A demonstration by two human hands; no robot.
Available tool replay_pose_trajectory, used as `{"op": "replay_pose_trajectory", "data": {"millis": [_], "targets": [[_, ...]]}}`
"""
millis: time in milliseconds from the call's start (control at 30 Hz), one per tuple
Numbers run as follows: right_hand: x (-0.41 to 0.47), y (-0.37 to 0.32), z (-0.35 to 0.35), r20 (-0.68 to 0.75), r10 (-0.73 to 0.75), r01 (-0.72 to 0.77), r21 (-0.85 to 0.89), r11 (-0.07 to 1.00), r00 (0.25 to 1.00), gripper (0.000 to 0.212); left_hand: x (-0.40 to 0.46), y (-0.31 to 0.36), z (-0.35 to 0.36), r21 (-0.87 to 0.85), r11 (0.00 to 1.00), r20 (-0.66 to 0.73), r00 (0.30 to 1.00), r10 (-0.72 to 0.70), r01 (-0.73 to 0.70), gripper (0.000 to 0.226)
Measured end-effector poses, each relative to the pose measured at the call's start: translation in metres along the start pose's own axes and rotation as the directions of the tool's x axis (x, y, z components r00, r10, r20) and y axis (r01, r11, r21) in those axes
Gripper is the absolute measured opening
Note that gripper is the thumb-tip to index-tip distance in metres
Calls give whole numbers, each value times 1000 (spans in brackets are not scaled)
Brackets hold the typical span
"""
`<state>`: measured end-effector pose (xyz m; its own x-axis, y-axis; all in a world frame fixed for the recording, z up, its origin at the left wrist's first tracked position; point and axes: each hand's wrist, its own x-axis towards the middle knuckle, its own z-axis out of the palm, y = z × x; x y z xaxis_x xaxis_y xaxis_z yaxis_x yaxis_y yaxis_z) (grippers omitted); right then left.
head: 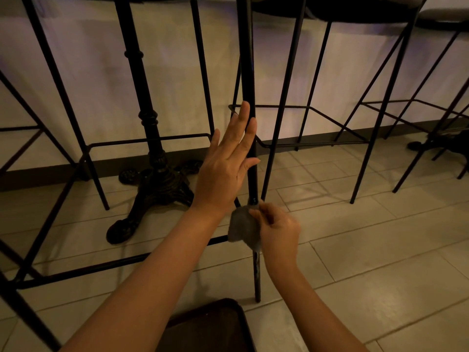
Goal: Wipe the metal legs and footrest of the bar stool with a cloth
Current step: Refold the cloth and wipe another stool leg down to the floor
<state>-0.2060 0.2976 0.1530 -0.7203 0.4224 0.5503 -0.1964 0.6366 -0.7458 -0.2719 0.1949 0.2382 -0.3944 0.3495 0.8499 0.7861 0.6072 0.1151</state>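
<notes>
We count three thin black metal bar stools; the nearest stool's front leg (250,97) serves as our landmark. Left of it stands one ornate black cast-iron table pedestal (152,158). Our left hand (225,166) rests flat and spread against the leg. Just below, our right hand (278,229) pinches one grey cloth (242,227) around that leg, beside the footrest bar (101,266). A dark tray (215,326) lies beneath.

No text, label, brand, number or sign can be read anywhere in this view.
</notes>
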Motion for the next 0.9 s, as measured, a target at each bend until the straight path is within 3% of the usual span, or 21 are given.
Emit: {"op": "replay_pose_trajectory", "data": {"millis": [467,667,900], "targets": [[-18,17,2,0,47,-47,-9,999,999,11,-9,4,2,-36,999,38,999,-21,22,75],[17,-34,-7,-89,50,-32,191,981,995,15,-11,0,-1,-2,1000,72,997,-7,7,68],[-5,-7,2,-51,100,-96,80,992,994,6,-11,3,1,-33,999,49,998,-30,31,77]]}}
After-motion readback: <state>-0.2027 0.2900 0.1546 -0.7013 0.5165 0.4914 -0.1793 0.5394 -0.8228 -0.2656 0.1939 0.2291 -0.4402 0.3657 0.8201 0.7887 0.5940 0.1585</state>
